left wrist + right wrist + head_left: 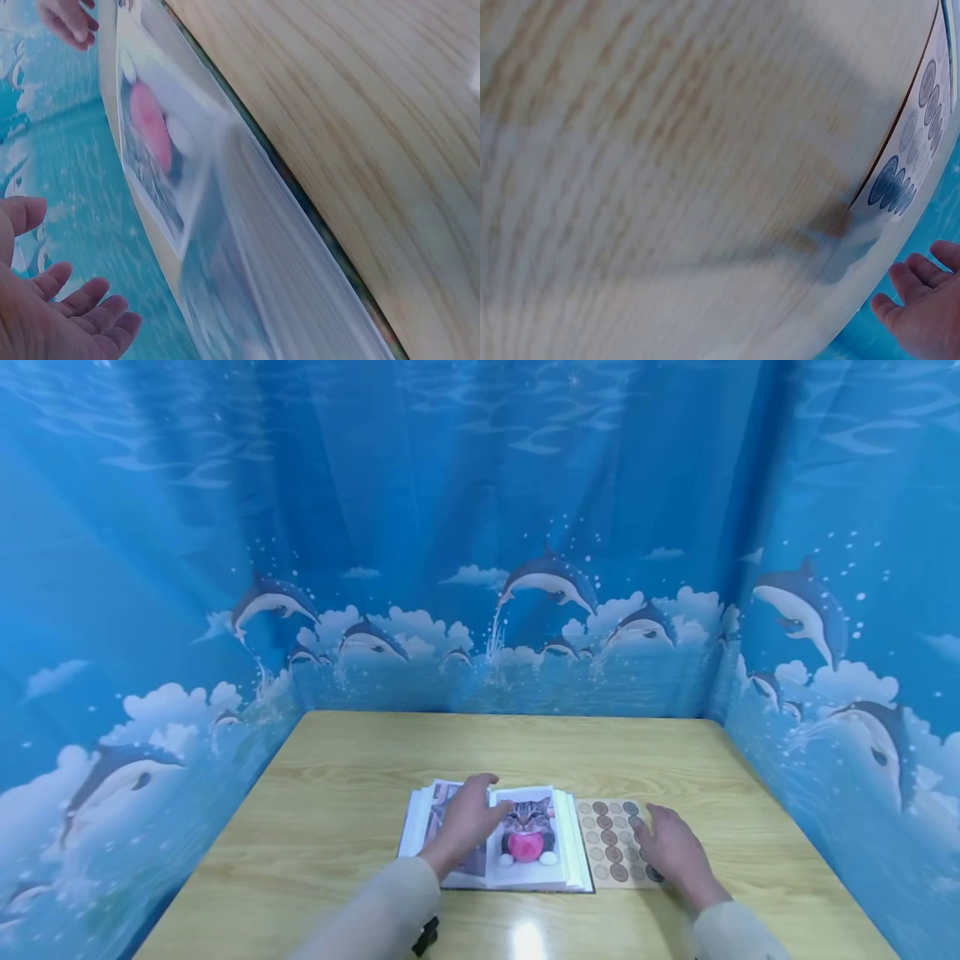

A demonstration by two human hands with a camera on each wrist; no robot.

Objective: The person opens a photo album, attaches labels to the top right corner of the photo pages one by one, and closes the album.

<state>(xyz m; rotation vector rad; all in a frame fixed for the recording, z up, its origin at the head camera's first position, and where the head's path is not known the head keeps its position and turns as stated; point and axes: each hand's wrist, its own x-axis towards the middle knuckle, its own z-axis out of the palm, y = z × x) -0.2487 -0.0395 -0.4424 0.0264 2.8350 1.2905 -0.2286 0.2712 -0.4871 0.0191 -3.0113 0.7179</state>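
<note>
An open photo album (572, 852) lies on the table, its right page showing a cat picture (527, 814) with a pink round shape. Over the left page hovers my left hand (467, 817), fingers loosely extended, holding nothing; the left wrist view shows this hand (64, 322) apart from the album pages (255, 202). Beside the album lies a tan sheet with rows of round stamp-like marks (609, 837). My right hand (675, 853) is above that sheet's right edge, partly covering it. In the right wrist view its fingers (909, 283) are spread and hold nothing.
The light wood-grain table (337, 810) extends around both items. Blue curtains (420, 527) printed with dolphins and clouds enclose its back and sides. A small black object (426, 937) shows beside the left sleeve (390, 902).
</note>
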